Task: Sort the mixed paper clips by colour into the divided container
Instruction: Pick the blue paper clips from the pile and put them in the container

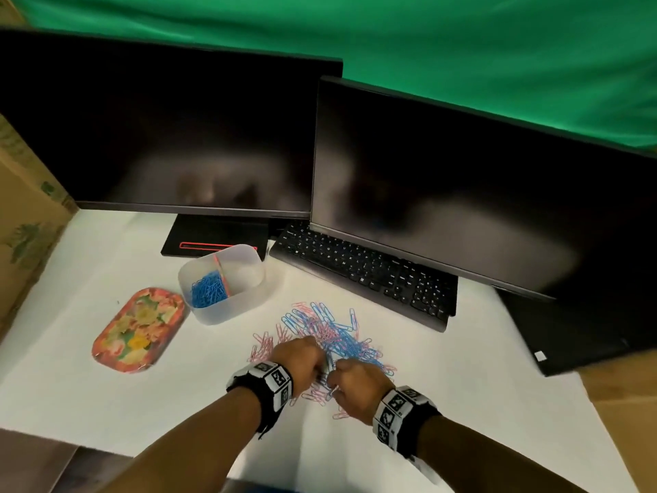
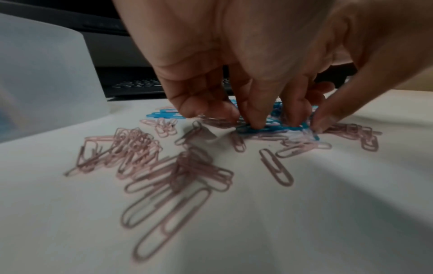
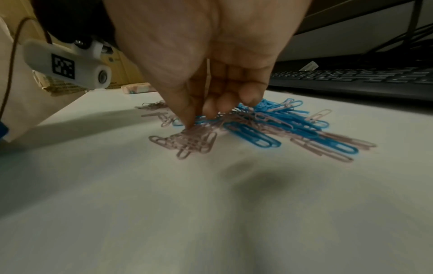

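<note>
A mixed pile of pink and blue paper clips (image 1: 329,332) lies on the white table. Behind it to the left stands the translucent divided container (image 1: 245,300), with blue clips (image 1: 208,291) in its left compartment; the right one looks bare. My left hand (image 1: 302,357) is down on the pile's near edge, its curled fingers and thumb (image 2: 288,124) closed round a clump of blue clips (image 2: 269,128). My right hand (image 1: 355,386) is just right of it, thumb and curled fingers (image 3: 199,120) pinching clips beside a pink cluster (image 3: 187,142); their colour is hidden.
A flowered oval tray (image 1: 140,329) lies left of the container. A black keyboard (image 1: 362,272) and two dark monitors (image 1: 170,137) (image 1: 480,193) close off the back. A cardboard box (image 1: 25,222) walls the left side. Loose pink clips (image 2: 164,166) spread under my left wrist.
</note>
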The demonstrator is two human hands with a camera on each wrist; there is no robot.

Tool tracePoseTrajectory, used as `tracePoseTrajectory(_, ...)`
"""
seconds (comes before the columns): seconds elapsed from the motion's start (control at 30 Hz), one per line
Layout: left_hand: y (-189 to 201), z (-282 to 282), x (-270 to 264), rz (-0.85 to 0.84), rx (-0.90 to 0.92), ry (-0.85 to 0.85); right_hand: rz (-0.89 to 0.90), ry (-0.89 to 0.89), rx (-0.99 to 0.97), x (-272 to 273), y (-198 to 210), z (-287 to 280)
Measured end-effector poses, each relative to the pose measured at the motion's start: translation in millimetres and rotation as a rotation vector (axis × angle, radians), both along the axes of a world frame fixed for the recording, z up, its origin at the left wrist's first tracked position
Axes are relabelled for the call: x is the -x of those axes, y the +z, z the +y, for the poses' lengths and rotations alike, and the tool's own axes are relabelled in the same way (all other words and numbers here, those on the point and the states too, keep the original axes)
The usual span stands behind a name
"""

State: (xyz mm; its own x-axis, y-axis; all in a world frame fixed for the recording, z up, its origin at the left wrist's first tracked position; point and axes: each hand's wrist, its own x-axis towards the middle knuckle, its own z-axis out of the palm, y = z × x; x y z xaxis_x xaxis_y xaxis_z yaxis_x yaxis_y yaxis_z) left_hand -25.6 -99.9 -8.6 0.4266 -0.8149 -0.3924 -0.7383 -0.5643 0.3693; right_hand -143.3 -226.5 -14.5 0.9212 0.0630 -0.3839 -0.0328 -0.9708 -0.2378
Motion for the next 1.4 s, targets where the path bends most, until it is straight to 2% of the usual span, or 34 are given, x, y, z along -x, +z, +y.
tracePoseTrajectory(0.13, -2.7, -0.6, 0.3, -0.029, -0.057, 0.028, -0.054, 0.024, 0.006, -1.8, -7.4, 0.7)
tracePoseTrajectory(0.23, -6.7, 3.9, -1.1, -0.004, -0.023, 0.070, -0.127, -0.058, -0.127, -0.7, -9.8, -5.1)
tracePoseTrajectory(0.33, -8.2, 9.5, -4.5, 0.081, 0.103, 0.212, -0.169, -0.248, -0.330, 3.1, -6.4, -17.3)
tracePoseTrajectory(0.4, -8.2, 13.1, -7.2, 0.138, 0.203, 0.322, -0.159, -0.454, -0.526, 7.1, -5.6, -27.5)
tracePoseTrajectory(0.5, -8.5, 15.3, -10.3, 0.246, 0.307, 0.395, -0.169, -0.697, -0.739, 14.6, -6.7, -44.3)
tracePoseTrajectory(0.63, -9.6, 15.9, -11.9, 0.524, 0.335, 0.542, -0.082, -0.913, -0.966, 17.9, -1.8, -61.1)
tracePoseTrajectory(0.73, -5.9, 12.2, -10.0, 0.773, 0.365, 0.763, -0.043, -1.006, -1.045, 20.4, 2.4, -66.9)
tracePoseTrajectory(0.83, -3.8, 8.7, -9.3, 1.126, 0.477, 1.028, -0.033, -1.023, -0.998, 24.7, -2.4, -69.3)
tracePoseTrajectory(0.9, -6.3, 7.1, -9.3, 1.194, 0.473, 1.089, -0.052, -0.922, -0.851, 30.0, -8.4, -67.3)
tracePoseTrajectory(0.93, -8.4, 6.5, -8.8, 1.124, 0.436, 1.053, -0.054, -0.831, -0.730, 32.9, -9.8, -64.6)
tracePoseTrajectory(0.97, -10.6, 5.8, -8.0, 0.975, 0.381, 0.959, -0.044, -0.733, -0.593, 36.0, -9.2, -60.8)
tracePoseTrajectory(1.03, -12.9, 4.7, -3.8, 0.569, 0.237, 0.654, -0.025, -0.562, -0.341, 40.7, -7.2, -51.8)
tracePoseTrajectory(1.13, -20.1, 4.3, 5.2, 0.231, 0.076, 0.317, -0.010, -0.447, -0.132, 43.6, -5.8, -39.7)
tracePoseTrajectory(1.23, -28.5, 5.8, 8.6, 0.095, 0.035, 0.207, -0.042, -0.428, -0.098, 43.4, -9.9, -33.6)
tracePoseTrajectory(1.4, -31.4, 6.9, 7.9, 0.081, 0.049, 0.167, -0.022, -0.436, -0.096, 47.1, -15.7, -34.8)
